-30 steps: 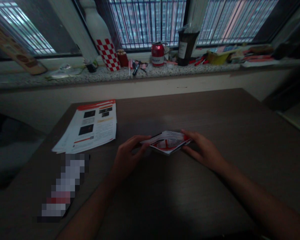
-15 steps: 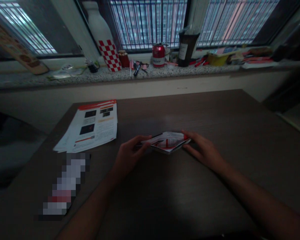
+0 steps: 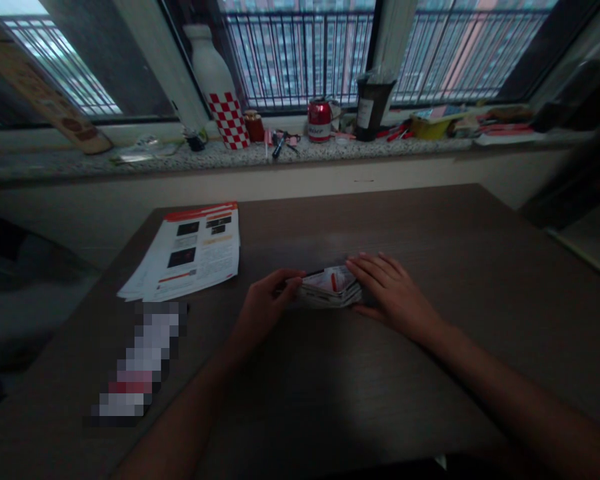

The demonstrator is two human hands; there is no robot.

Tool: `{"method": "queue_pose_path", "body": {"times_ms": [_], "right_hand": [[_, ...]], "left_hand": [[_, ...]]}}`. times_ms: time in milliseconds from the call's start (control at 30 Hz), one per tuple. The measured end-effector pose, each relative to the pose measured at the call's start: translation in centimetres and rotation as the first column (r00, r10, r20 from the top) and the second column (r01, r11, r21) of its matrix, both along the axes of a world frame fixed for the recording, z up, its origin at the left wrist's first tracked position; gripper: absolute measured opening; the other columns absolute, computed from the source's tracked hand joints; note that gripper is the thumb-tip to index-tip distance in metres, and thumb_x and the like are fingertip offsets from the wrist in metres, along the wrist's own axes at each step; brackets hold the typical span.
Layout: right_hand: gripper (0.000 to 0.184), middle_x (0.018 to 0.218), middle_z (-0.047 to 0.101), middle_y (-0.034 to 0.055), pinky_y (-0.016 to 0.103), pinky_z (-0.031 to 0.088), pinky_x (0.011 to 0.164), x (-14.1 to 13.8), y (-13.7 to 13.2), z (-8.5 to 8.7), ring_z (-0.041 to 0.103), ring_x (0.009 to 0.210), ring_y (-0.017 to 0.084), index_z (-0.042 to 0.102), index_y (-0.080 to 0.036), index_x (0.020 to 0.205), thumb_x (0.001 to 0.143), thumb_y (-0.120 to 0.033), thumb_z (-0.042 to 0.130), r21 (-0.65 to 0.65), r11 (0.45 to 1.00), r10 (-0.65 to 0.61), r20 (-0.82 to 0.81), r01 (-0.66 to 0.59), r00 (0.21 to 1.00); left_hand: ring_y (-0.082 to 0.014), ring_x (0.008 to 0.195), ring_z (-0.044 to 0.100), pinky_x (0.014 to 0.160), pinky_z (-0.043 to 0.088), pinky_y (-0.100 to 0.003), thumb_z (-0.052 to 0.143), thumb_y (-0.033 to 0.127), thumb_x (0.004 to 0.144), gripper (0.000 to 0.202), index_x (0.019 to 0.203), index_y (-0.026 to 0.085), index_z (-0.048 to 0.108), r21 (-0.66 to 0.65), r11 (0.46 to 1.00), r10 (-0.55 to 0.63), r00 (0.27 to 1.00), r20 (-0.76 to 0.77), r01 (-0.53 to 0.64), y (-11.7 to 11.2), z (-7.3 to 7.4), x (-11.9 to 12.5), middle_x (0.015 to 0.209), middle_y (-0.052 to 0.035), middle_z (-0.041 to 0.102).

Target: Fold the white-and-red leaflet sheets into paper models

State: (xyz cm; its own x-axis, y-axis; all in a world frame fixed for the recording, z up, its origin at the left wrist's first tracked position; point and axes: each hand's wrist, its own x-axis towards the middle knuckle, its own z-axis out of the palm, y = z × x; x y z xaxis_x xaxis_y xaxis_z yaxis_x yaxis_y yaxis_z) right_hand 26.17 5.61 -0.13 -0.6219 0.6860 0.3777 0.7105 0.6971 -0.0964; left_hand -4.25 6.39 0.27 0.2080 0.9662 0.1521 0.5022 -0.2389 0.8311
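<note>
A small folded printed paper, white with red and dark print, lies low over the middle of the table, with several layers showing along its front edge. My left hand pinches its left tip between thumb and fingers. Over its right end rests my right hand, fingers stretched across the top and thumb at the near edge, so that end is hidden. The picture is dim, and the paper's print is too small to read.
Printed sheets lie fanned at the table's back left. Nearer me is a blurred-out rectangular object. On the sill stand a checkered bottle-shaped vase, a red can, a dark cup and a yellow container.
My right hand has moved left over the paper's right part, its fingers now lying on top. The paper looks narrower and more flattened there. My left hand keeps its pinch. The view has tilted up slightly.
</note>
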Motion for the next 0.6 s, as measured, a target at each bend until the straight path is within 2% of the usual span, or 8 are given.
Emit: {"method": "queue_pose_path", "body": {"times_ms": [100, 200, 267, 333, 433, 600], "right_hand": [[0.093, 0.16, 0.051, 0.0151, 0.06, 0.037, 0.122, -0.2, 0.2, -0.3, 0.047, 0.147, 0.035, 0.021, -0.022, 0.168, 0.093, -0.033, 0.076, -0.014, 1.0, -0.004, 0.017, 0.004, 1.0], [0.089, 0.155, 0.055, 0.0173, 0.059, 0.044, 0.115, -0.3, 0.5, -0.3, 0.052, 0.14, 0.038, 0.031, -0.02, 0.164, 0.091, -0.038, 0.078, -0.048, 0.999, -0.009, 0.016, 0.009, 1.0], [0.087, 0.152, 0.056, 0.0183, 0.058, 0.047, 0.112, -0.4, 0.7, -0.1, 0.055, 0.136, 0.039, 0.035, -0.019, 0.162, 0.09, -0.04, 0.078, -0.074, 0.997, -0.007, 0.007, 0.008, 1.0], [0.087, 0.15, 0.057, 0.0186, 0.058, 0.048, 0.111, -0.5, 0.9, 0.0, 0.056, 0.134, 0.039, 0.037, -0.019, 0.161, 0.089, -0.042, 0.079, -0.098, 0.995, -0.001, -0.004, 0.0, 1.0], [0.088, 0.148, 0.059, 0.0179, 0.059, 0.05, 0.108, -0.5, 1.0, 0.0, 0.057, 0.131, 0.039, 0.038, -0.021, 0.16, 0.087, -0.044, 0.081, -0.132, 0.991, 0.003, -0.02, -0.006, 1.0], [0.083, 0.147, 0.059, 0.017, 0.058, 0.05, 0.108, -0.3, 1.2, -0.7, 0.058, 0.132, 0.038, 0.041, -0.023, 0.157, 0.087, -0.043, 0.081, -0.169, 0.986, -0.007, -0.076, -0.006, 0.997]], "left_hand": [[-0.0231, 0.096, 0.076, 0.086, 0.061, -0.035, 0.053, 0.043, 0.107, 0.031, 0.115, 0.023, 0.075, 0.136, 0.99, -0.024, 0.991, -0.129, 0.042, 0.1, -0.2, 0.1, 0.107, -0.0057, 0.079], [-0.0261, 0.119, 0.069, 0.103, 0.056, -0.042, 0.055, 0.036, 0.106, 0.029, 0.128, 0.023, 0.069, 0.31, 0.94, -0.049, 0.957, -0.285, 0.141, -0.1, -0.3, 0.2, 0.13, -0.0091, 0.072], [-0.0297, 0.133, 0.061, 0.115, 0.047, -0.049, 0.066, 0.038, 0.1, 0.044, 0.142, 0.023, 0.06, 0.368, 0.899, -0.075, 0.911, -0.406, 0.238, -0.3, -0.2, 0.4, 0.145, -0.0107, 0.063], [-0.0338, 0.14, 0.053, 0.122, 0.038, -0.055, 0.078, 0.045, 0.091, 0.069, 0.151, 0.023, 0.05, 0.368, 0.875, -0.099, 0.859, -0.502, 0.315, -0.5, 0.0, 0.5, 0.152, -0.0124, 0.058], [-0.037, 0.14, 0.051, 0.121, 0.039, -0.056, 0.088, 0.048, 0.08, 0.09, 0.154, 0.023, 0.043, 0.325, 0.884, -0.098, 0.814, -0.573, 0.336, -0.7, 0.0, 0.7, 0.153, -0.0136, 0.056], [-0.0352, 0.131, 0.058, 0.112, 0.047, -0.052, 0.087, 0.037, 0.083, 0.077, 0.148, 0.024, 0.048, 0.301, 0.906, -0.067, 0.803, -0.592, 0.298, -0.5, -0.4, 0.7, 0.144, -0.0122, 0.062]]}}
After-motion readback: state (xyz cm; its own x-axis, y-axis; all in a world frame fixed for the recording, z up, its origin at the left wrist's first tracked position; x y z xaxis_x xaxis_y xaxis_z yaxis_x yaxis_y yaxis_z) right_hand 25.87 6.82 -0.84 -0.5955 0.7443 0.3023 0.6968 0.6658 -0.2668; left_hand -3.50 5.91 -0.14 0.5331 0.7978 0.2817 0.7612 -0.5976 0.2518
